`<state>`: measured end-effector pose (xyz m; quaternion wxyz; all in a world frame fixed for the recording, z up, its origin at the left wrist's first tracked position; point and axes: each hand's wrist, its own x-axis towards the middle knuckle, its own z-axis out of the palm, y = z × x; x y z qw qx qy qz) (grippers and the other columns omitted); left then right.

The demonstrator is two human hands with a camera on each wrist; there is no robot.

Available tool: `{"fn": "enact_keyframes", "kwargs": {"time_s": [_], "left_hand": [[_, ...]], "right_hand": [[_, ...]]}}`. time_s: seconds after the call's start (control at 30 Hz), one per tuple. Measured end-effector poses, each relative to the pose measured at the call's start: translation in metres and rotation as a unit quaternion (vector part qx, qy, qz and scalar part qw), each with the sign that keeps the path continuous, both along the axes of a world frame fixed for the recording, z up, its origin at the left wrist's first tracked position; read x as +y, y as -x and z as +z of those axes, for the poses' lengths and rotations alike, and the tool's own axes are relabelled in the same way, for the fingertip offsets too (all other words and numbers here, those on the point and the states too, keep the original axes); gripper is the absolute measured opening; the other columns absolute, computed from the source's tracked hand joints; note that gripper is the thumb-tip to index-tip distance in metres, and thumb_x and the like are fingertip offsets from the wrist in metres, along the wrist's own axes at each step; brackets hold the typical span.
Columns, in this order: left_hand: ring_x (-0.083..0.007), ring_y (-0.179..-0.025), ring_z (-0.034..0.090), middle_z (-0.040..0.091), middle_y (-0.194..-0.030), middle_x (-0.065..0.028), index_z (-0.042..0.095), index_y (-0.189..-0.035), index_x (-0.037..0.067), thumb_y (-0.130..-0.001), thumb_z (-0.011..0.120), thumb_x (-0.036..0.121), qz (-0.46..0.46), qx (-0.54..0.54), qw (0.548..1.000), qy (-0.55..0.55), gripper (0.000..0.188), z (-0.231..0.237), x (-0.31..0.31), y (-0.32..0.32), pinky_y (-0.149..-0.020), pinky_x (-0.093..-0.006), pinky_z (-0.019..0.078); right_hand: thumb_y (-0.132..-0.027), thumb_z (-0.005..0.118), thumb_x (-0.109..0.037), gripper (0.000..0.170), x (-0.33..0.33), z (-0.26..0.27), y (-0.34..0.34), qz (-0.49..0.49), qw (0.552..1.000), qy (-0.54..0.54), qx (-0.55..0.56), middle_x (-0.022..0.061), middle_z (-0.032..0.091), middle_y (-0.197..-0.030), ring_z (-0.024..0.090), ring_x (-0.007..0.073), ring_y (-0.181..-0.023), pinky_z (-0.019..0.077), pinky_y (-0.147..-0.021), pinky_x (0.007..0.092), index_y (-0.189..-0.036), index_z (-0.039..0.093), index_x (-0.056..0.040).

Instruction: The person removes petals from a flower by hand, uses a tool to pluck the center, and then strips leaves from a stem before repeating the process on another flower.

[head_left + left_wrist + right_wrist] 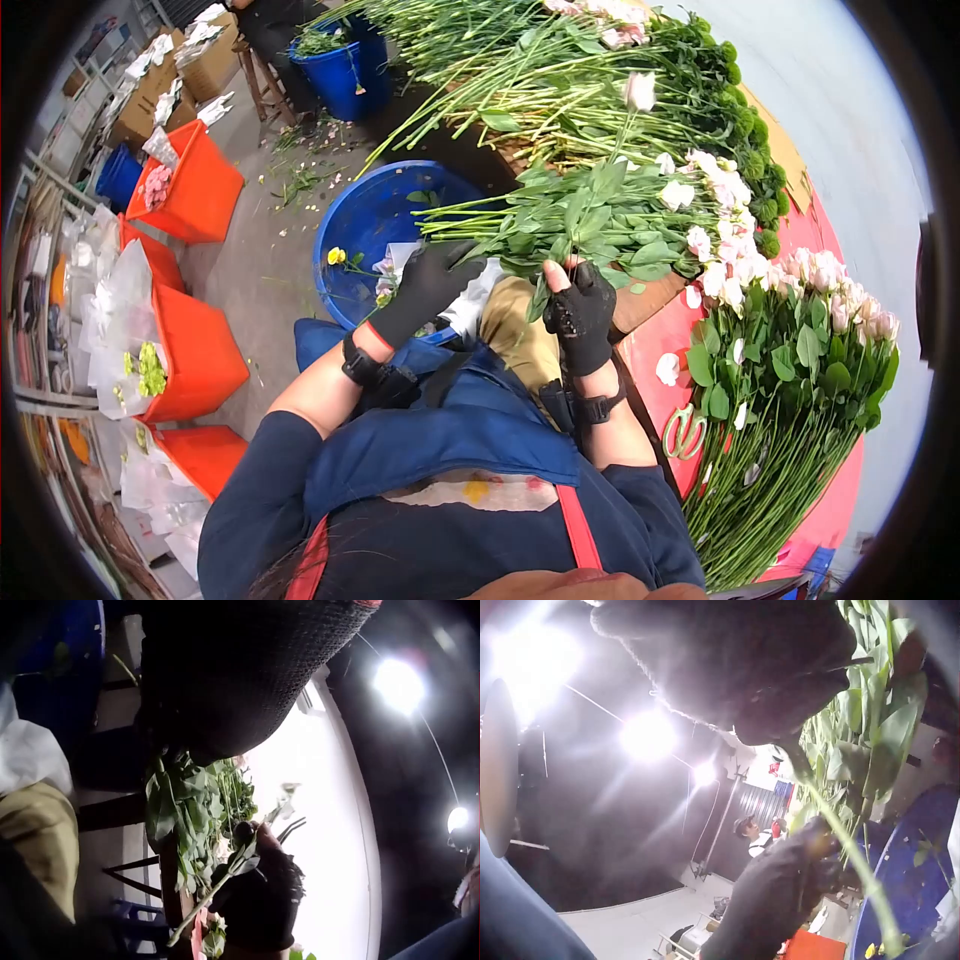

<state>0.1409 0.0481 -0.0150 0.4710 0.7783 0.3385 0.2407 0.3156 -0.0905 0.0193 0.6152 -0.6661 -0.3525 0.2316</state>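
Right hand (580, 318), center of the head view, is pinching a single leafy stem (199, 909) between thumb and fingers; bare cut end is poking out free, lower left of the left-wrist view, likely leaving the length accessible. Left hand (432, 290), just left of center, is sitting near the bunch's stem ends; can't tell if it's gripping anything, fingers too dark. Pale-flowered bunch (595, 218) is lying just above the hands in frame, blooms aligned right, stems running left over the blue tub (375, 205), presumably so scraps drop in. Rose-like bunch (785, 430) is lying lower right on the pink tabletop (640, 352), heads aligned, probably for easy counting. Scissors (685, 434) are resting beside it, handles exposed, presumably for quick grabbing.
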Motion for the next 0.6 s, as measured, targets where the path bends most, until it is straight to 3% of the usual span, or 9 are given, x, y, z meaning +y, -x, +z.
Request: {"fn": "enact_keyframes", "kwargs": {"time_s": [0.07,0.17,0.2,0.3,0.33,0.47,0.6], "left_hand": [[-0.0132,-0.085,0.064,0.068,-0.106,-0.0093,0.065,-0.123,0.003,-0.091,0.071,0.027,0.017,-0.035,0.992,-0.122,0.041,0.002,0.0,0.0,-0.072,-0.03,0.0515],[-0.0152,-0.099,0.061,0.064,-0.117,-0.0116,0.061,-0.127,0.003,-0.091,0.07,0.025,0.051,-0.041,0.941,-0.331,0.043,0.027,0.006,0.011,-0.083,-0.0313,0.0501],[-0.0247,-0.104,0.063,0.067,-0.116,-0.0122,0.065,-0.122,0.004,-0.087,0.073,0.027,0.052,-0.103,0.975,-0.189,0.042,0.04,0.003,0.017,-0.09,-0.0351,0.0488],[-0.0157,-0.107,0.06,0.066,-0.119,-0.0074,0.065,-0.122,0.002,-0.091,0.071,0.028,0.017,-0.263,0.96,0.092,0.041,0.072,0.004,0.034,-0.089,-0.0319,0.0481],[-0.0091,-0.102,0.059,0.067,-0.114,-0.003,0.067,-0.118,0.0,-0.093,0.068,0.027,0.008,-0.29,0.95,0.113,0.037,0.089,-0.001,0.043,-0.086,-0.0278,0.0485],[-0.0062,-0.087,0.062,0.071,-0.097,-0.0009,0.068,-0.116,-0.001,-0.093,0.069,0.02,0.041,-0.253,0.956,0.146,0.031,0.093,0.003,0.078,-0.078,-0.0246,0.0508],[-0.0054,-0.082,0.061,0.072,-0.098,-0.0024,0.07,-0.113,0.001,-0.09,0.072,0.017,0.098,-0.3,0.942,0.114,0.028,0.077,-0.005,0.095,-0.072,-0.0249,0.0497]], "right_hand": [[-0.091,0.067,-0.016,0.016,0.0,0.002,0.007,0.006,0.992,-0.037,-0.117,0.0035,0.056,-0.061,0.052,0.0122,-0.053,0.0408,-0.052,0.03,-0.094,0.068,-0.0005],[-0.091,0.067,-0.014,0.014,-0.004,0.0,0.015,0.073,0.992,0.005,-0.105,0.0051,0.058,-0.064,0.055,0.0146,-0.056,0.0424,-0.054,0.0311,-0.097,0.069,-0.0014],[-0.091,0.066,-0.011,0.013,-0.005,-0.004,0.017,0.104,0.99,0.032,-0.09,0.0077,0.062,-0.069,0.058,0.0178,-0.061,0.0457,-0.059,0.0322,-0.097,0.069,-0.0003],[-0.089,0.069,-0.011,0.014,0.002,-0.021,0.03,0.135,0.954,-0.044,-0.263,0.0146,0.068,-0.078,0.066,0.0281,-0.071,0.0507,-0.066,0.0348,-0.097,0.07,0.0003],[-0.091,0.067,-0.012,0.015,0.004,-0.021,0.037,0.161,0.951,-0.054,-0.257,0.0108,0.064,-0.075,0.06,0.0216,-0.065,0.0484,-0.064,0.0326,-0.1,0.07,0.0001],[-0.087,0.071,-0.009,0.016,0.014,-0.037,0.06,0.207,0.932,-0.07,-0.289,0.0119,0.066,-0.078,0.063,0.022,-0.069,0.0494,-0.067,0.0318,-0.101,0.07,-0.0008],[-0.085,0.075,-0.011,0.03,0.029,-0.022,0.083,0.233,0.939,-0.046,-0.249,0.0145,0.069,-0.087,0.068,0.0228,-0.077,0.0522,-0.069,0.0329,-0.112,0.067,-0.0014]]}}
